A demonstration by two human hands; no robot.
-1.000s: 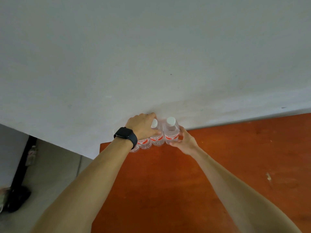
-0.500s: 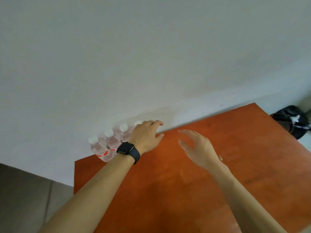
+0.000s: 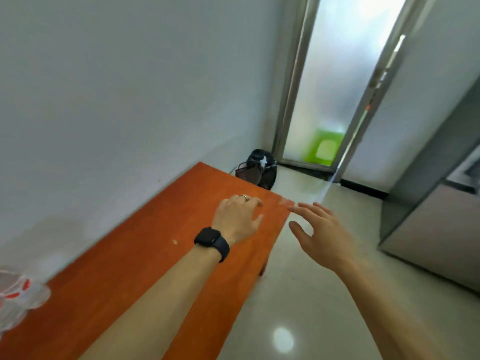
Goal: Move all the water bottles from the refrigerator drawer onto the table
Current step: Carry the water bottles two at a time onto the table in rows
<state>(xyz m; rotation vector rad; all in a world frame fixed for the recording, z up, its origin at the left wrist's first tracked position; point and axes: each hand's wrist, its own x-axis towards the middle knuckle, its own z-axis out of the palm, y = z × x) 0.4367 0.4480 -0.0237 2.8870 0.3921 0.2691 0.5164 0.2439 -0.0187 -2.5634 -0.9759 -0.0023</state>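
Both hands were empty. The left hand (image 3: 237,218) hung above the far end of the orange worktop (image 3: 145,258), palm down, its fingers (image 3: 253,201) loosely curled and released, gripping nothing; a ring showed on one of them and a dark watch (image 3: 211,241) sat on the wrist. The right hand (image 3: 323,236) was just beside it, past the worktop's right edge and over the pale glossy floor (image 3: 311,294), fingers spread and slack, thumb apart from the rest.

The water bottles (image 3: 18,294) stood at the near left of the worktop, against the white wall (image 3: 117,100), well apart from both hands. They were cut off by the left edge of the view and badly blurred (only clear plastic and red label marks could be made out), so their number could not be told.

Beyond the worktop's far end a dark bag (image 3: 259,168) sat on the floor in the corner, its lower part hidden by the worktop. Behind it stood a frosted glass door (image 3: 335,81) with a green shape showing dimly through the pane. At the far right a grey refrigerator (image 3: 436,216) was cut off by the frame; whether its drawer was open could not be made out.
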